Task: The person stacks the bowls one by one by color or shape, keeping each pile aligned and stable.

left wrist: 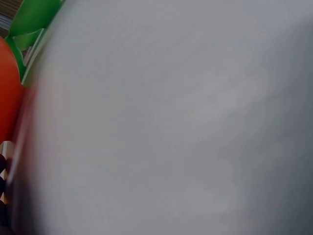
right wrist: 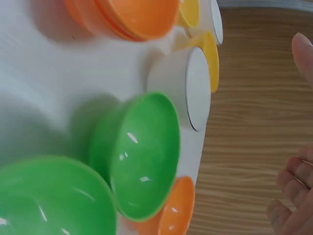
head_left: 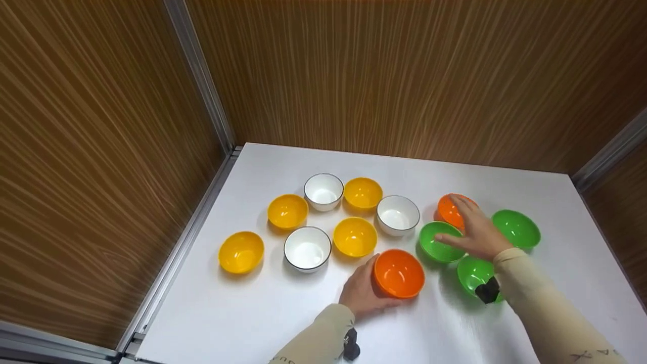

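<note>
At the front of the table my left hand point(head_left: 360, 294) holds an orange bowl point(head_left: 399, 273), curved round its left and near side. The right wrist view shows two rims there, so orange bowls point(right wrist: 132, 17) are nested together. In the left wrist view only a slice of orange bowl point(left wrist: 7, 93) shows at the left edge. My right hand point(head_left: 477, 233), thumb and fingers spread, hovers over another orange bowl point(head_left: 446, 211) and a green bowl point(head_left: 440, 243), partly covering both. Nothing is in its grasp. Two more green bowls point(head_left: 516, 230) point(head_left: 472, 273) sit beside it.
Left of the orange bowls stand several yellow bowls point(head_left: 241, 253) and white bowls with dark rims point(head_left: 307, 248), spaced closely on the white table point(head_left: 202, 313). Wood-grain panels point(head_left: 379, 76) rise behind and at the sides, with a metal rail point(head_left: 172, 268) along the left edge.
</note>
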The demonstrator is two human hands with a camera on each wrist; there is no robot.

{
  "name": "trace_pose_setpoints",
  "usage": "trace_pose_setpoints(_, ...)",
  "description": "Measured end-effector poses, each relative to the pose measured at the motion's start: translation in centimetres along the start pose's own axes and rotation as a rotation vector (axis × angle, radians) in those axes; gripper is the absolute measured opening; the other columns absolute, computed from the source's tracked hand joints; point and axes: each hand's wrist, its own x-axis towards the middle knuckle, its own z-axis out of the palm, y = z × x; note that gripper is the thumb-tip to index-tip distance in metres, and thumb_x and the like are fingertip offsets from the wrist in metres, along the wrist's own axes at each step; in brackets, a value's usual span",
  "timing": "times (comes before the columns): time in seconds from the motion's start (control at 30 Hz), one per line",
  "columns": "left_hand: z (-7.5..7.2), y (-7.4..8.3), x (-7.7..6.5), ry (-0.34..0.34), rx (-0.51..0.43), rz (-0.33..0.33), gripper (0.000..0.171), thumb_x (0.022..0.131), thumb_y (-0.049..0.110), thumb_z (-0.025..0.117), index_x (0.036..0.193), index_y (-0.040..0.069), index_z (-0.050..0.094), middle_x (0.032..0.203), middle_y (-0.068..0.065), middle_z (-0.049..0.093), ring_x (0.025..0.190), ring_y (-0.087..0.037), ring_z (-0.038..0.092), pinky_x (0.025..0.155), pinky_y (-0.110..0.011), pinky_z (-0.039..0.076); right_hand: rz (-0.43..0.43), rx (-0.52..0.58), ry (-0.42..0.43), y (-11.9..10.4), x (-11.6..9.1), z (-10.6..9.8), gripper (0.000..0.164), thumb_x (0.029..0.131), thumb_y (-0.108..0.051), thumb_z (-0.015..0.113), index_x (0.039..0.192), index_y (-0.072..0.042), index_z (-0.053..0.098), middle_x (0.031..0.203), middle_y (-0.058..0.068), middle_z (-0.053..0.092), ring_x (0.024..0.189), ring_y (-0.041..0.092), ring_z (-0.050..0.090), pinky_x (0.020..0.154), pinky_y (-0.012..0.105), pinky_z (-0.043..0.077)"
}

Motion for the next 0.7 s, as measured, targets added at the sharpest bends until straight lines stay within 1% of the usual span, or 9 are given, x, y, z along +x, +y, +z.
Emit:
trace_pose_setpoints(0.1, 0.1, 0.1, 0.0, 0.004, -0.002, -0.008, 0.117, 0.055, 0.071, 0.078, 0.151, 0.033, 0.023, 0.144, 0.007, 0.042, 0.128, -0.014, 0.044, 0.107, -0.043, 0.038, 0.020, 0.009, 0.013, 0.7, 0.6, -1.5, 0.104, 0.079, -0.053, 0.073, 0.152, -0.004, 0.020, 0.152, 0.027, 0.024, 0.136, 0.048, 0.024, 0.104, 0.070, 0.023)
trace_pose_setpoints(0.23, 0.1, 0.2, -0.1, 0.011, 0.001, -0.004, 0.116, 0.056, 0.069, 0.079, 0.151, 0.032, 0.024, 0.144, 0.008, 0.043, 0.128, -0.012, 0.044, 0.107, -0.041, 0.038, 0.088, 0.011, -0.008, 1.4, 1.3, -3.4, 0.103, 0.080, -0.055, 0.071, 0.153, -0.006, 0.018, 0.152, 0.028, 0.023, 0.136, 0.049, 0.021, 0.104, 0.071, 0.021)
trace_pose_setpoints(0.33, 0.0, 0.2, -0.1, 0.012, 0.011, 0.003, 0.116, 0.056, 0.069, 0.079, 0.151, 0.032, 0.024, 0.144, 0.008, 0.043, 0.128, -0.012, 0.044, 0.107, -0.041, 0.038, 0.165, 0.007, -0.047, 1.9, 1.7, -4.5, 0.106, 0.079, -0.060, 0.068, 0.154, -0.007, 0.015, 0.152, 0.030, 0.019, 0.136, 0.051, 0.020, 0.103, 0.072, 0.020)
trace_pose_setpoints(0.4, 0.0, 0.1, -0.1, 0.011, 0.014, 0.005, 0.116, 0.056, 0.070, 0.079, 0.151, 0.032, 0.024, 0.143, 0.008, 0.043, 0.128, -0.012, 0.045, 0.107, -0.041, 0.038, 0.211, -0.007, -0.072, 2.2, 2.1, -4.9, 0.109, 0.078, -0.064, 0.066, 0.154, -0.006, 0.014, 0.151, 0.032, 0.018, 0.133, 0.053, 0.022, 0.101, 0.073, 0.022)
trace_pose_setpoints(0.57, 0.0, 0.1, -0.1, 0.007, 0.014, -0.002, 0.116, 0.056, 0.072, 0.077, 0.151, 0.033, 0.024, 0.143, 0.008, 0.043, 0.127, -0.013, 0.045, 0.107, -0.042, 0.038, 0.306, -0.020, -0.100, 3.1, 3.0, -5.4, 0.105, 0.082, -0.060, 0.065, 0.151, 0.001, 0.016, 0.148, 0.033, 0.023, 0.127, 0.052, 0.034, 0.099, 0.068, 0.033)
trace_pose_setpoints(0.63, -0.1, 0.1, -0.1, 0.008, 0.012, -0.007, 0.116, 0.056, 0.071, 0.078, 0.151, 0.033, 0.024, 0.143, 0.008, 0.044, 0.127, -0.013, 0.045, 0.106, -0.043, 0.039, 0.358, -0.013, -0.105, 3.5, 3.3, -5.4, 0.105, 0.083, -0.060, 0.064, 0.150, 0.005, 0.016, 0.146, 0.034, 0.026, 0.125, 0.051, 0.037, 0.098, 0.067, 0.035)
trace_pose_setpoints(0.7, -0.1, 0.1, -0.1, 0.007, 0.010, -0.009, 0.115, 0.056, 0.069, 0.079, 0.151, 0.033, 0.024, 0.143, 0.007, 0.044, 0.127, -0.014, 0.046, 0.106, -0.044, 0.039, 0.427, 0.003, -0.111, 3.8, 3.3, -5.4, 0.107, 0.083, -0.064, 0.061, 0.149, 0.007, 0.016, 0.143, 0.036, 0.031, 0.123, 0.052, 0.039, 0.098, 0.066, 0.036)
